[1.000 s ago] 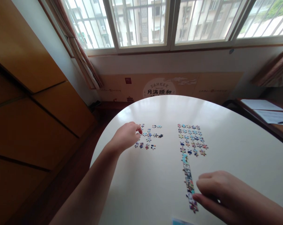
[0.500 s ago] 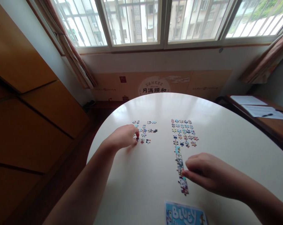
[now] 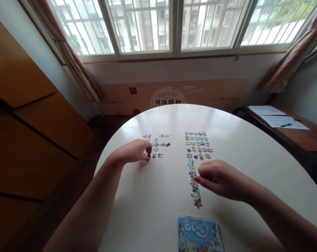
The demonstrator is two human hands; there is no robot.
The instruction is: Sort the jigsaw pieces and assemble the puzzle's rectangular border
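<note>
Head view, one: worn on the person's head, set above the near side of the round white worktop (image 3: 150, 199), facing forward and down. Range: near to the worktop. Coverage: wide; windows (image 3: 142, 28) along top, wooden cabinet (image 3: 43, 129) at left, paper sheets (image 3: 272, 120) at right.

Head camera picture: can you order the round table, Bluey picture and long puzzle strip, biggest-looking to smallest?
1. Round table
2. Bluey picture, partly cut off
3. Long puzzle strip
</note>
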